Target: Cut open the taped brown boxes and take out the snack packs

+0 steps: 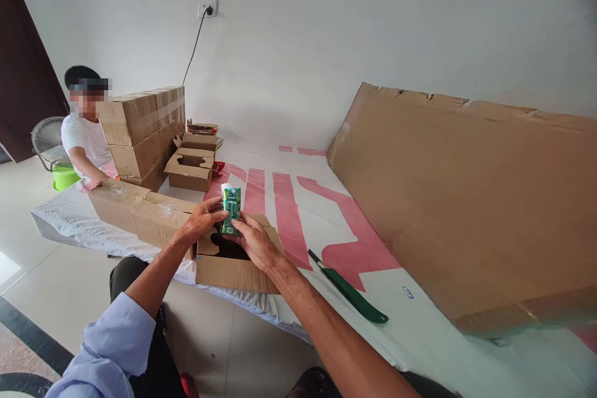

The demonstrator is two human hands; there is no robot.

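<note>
Between my two hands is a small green drink carton [231, 208] with printed labels, held upright above an open cardboard box [237, 275]. My left hand [204, 221] grips the carton's left side, thumb on its front. From the right and below, my right hand [255, 241] closes on the lower part of the same carton. The box's flaps stand up and its inside looks dark; what lies in it I cannot make out.
Closed boxes [116, 204] line the table's left edge, beside a taped stack [140, 130] and open boxes [189, 171]. A green-sheathed blade [352, 295] lies to the right. A large cardboard sheet [457, 199] leans against the wall. Another person [86, 137] sits at far left.
</note>
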